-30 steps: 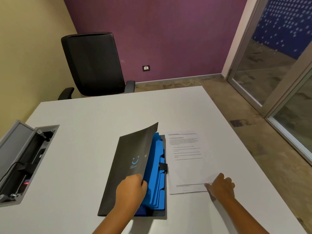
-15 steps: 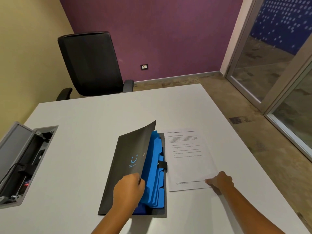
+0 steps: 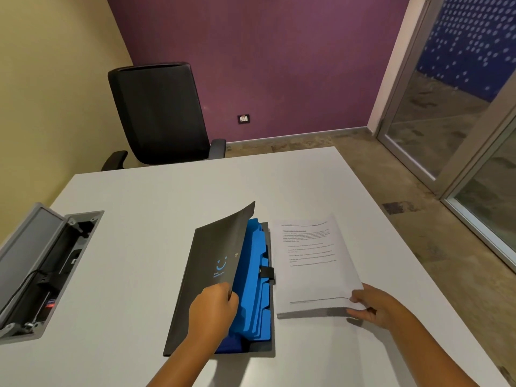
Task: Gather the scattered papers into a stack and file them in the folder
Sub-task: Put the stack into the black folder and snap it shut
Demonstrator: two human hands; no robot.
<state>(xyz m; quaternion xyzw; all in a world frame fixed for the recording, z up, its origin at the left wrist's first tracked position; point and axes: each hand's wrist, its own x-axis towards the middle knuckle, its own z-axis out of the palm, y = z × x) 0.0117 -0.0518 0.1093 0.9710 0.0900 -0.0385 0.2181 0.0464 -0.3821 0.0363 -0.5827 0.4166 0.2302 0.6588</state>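
A black folder (image 3: pixel 212 263) with a blue smiley logo lies near the front of the white table (image 3: pixel 156 202). My left hand (image 3: pixel 213 308) grips the cover's right edge and holds it raised, showing several blue tabbed dividers (image 3: pixel 255 280) inside. A stack of printed white papers (image 3: pixel 311 263) lies right of the folder. My right hand (image 3: pixel 375 305) pinches the stack's near right corner, and the near edge is lifted off the table with a shadow under it.
An open grey cable box (image 3: pixel 42 263) with wires is set into the table at the left. A black office chair (image 3: pixel 160 113) stands behind the far edge. A glass door (image 3: pixel 458 113) and the table's right edge are at the right.
My right hand has closed on the paper stack's near corner and raised that edge off the table. My left hand keeps the folder cover lifted as before.
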